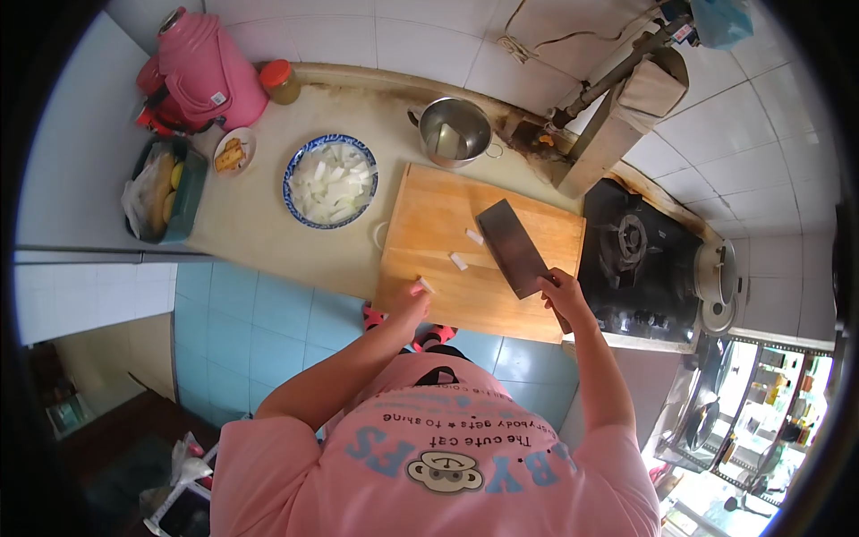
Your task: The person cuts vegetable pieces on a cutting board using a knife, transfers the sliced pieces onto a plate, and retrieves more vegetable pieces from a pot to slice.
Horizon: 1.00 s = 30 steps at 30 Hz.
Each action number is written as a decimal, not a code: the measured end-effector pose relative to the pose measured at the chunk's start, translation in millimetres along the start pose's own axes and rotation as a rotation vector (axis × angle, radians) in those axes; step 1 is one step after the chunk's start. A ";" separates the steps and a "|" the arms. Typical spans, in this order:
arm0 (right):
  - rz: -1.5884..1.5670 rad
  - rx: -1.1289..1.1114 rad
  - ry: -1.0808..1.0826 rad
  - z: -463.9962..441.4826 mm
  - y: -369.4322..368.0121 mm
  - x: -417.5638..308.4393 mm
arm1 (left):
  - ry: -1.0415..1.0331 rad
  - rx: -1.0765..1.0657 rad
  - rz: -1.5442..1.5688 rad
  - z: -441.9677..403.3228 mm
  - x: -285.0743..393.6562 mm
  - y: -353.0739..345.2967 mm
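My right hand (562, 294) grips the handle of a cleaver (513, 246), whose broad dark blade lies over the wooden cutting board (420, 201). At the board's near left edge, my left hand (412, 304) pinches a small white piece (426, 285) of some cut vegetable. Two similar pieces rest on the board: one white piece (474, 236) close to the blade and another white piece (459, 260) a bit nearer to me. Left of the board, a blue-rimmed plate (288, 188) is heaped with white cut pieces.
Behind the board stands a metal pot (456, 116); a black gas stove (662, 259) adjoins on the right. A small dish (250, 159), a green bin (183, 210), a red-lidded jar (280, 82) and a pink thermos (206, 72) occupy the counter's left end.
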State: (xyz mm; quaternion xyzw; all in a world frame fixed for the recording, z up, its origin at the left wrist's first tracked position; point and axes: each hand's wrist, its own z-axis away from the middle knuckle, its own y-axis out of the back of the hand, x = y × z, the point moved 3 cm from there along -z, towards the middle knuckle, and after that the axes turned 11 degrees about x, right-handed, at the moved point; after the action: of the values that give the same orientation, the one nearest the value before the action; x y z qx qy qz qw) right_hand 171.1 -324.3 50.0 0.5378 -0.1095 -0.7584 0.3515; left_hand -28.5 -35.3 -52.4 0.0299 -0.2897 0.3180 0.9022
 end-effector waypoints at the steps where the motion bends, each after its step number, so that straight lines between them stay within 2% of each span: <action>1: -0.040 -0.043 -0.053 -4.6 0.1 6.7 | -0.068 0.012 -0.040 -2.5 3.4 -8.7; 2: -0.081 -0.084 -0.104 -10.0 0.8 12.4 | -0.070 0.022 -0.031 -5.2 5.8 -19.1; 4: -0.095 -0.124 -0.104 -14.0 2.9 17.4 | -0.329 0.161 -0.072 -14.4 13.1 -33.4; 8: -0.203 -0.136 -0.114 -22.4 2.4 25.5 | -0.329 0.140 -0.021 -26.4 25.1 -51.7; 11: -0.203 -0.143 -0.130 -27.4 -0.4 23.7 | -0.374 0.238 -0.067 -38.3 26.3 -64.2; 17: -0.155 -0.264 -0.153 -8.3 -30.2 46.5 | -0.411 0.153 -0.048 -57.0 20.5 -68.8; 19: -0.202 -0.277 -0.147 5.7 -40.6 47.0 | -0.510 0.357 -0.256 -48.2 25.5 -67.1; 20: -0.219 -0.270 -0.160 13.2 -43.1 44.3 | -0.510 0.358 -0.259 -44.3 26.8 -67.5; 22: -0.212 -0.252 -0.179 19.7 -49.7 46.2 | -0.700 0.605 -0.409 -35.7 34.2 -63.4; 25: -0.211 -0.249 -0.195 30.5 -59.5 43.5 | -0.719 0.526 -0.536 -38.5 45.2 -59.0; 30: -0.262 -0.212 -0.231 44.2 -78.9 49.9 | -0.747 0.462 -0.494 -36.0 49.7 -58.8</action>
State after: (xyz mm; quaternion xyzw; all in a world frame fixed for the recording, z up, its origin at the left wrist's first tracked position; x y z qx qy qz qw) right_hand 90.2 -308.6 -12.2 0.4167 0.0022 -0.8616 0.2898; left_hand 55.7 -45.9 -47.7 0.4083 -0.4992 0.1182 0.7551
